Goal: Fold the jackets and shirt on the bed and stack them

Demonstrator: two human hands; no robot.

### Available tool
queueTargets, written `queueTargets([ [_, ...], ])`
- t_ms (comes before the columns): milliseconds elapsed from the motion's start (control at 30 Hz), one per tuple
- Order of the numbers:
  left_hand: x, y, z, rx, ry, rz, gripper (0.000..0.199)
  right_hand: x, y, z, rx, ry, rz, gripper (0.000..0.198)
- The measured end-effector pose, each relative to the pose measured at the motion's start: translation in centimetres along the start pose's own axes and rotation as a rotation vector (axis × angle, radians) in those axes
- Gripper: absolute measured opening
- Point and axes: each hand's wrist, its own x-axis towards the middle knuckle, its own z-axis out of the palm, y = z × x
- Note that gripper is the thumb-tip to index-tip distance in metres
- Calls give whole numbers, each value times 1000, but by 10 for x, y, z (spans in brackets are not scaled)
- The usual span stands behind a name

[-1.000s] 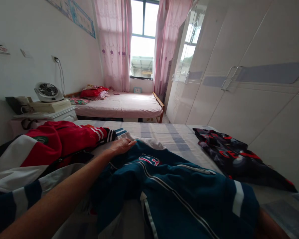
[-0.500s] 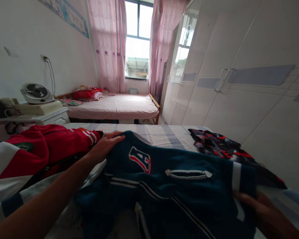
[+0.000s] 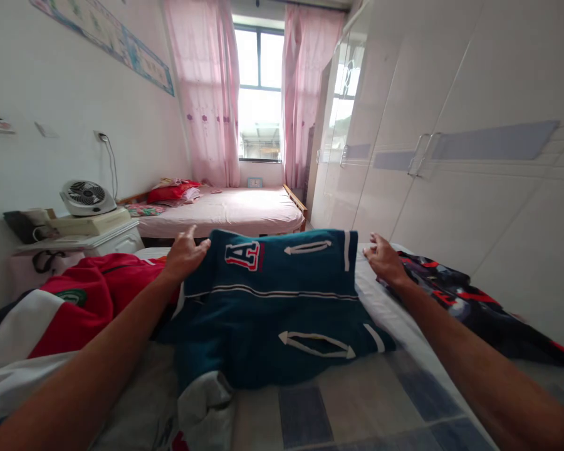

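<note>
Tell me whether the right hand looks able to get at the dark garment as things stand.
Probably yes: the right hand looks empty, the dark garment lies close by, and nothing seems to stand between them.

Grey sleeve [image 3: 200, 401] of the teal jacket [image 3: 267, 310] cut off by the bottom edge
</note>
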Motion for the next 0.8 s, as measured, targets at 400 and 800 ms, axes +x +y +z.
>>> queueTargets([
  [400, -213, -68, 11, 34, -464, 329, 100, -148, 89, -6, 134, -378, 351, 76],
  [800, -152, -15, 18, -65, -338, 117, 30, -125, 45, -7, 392, -553, 311, 44],
])
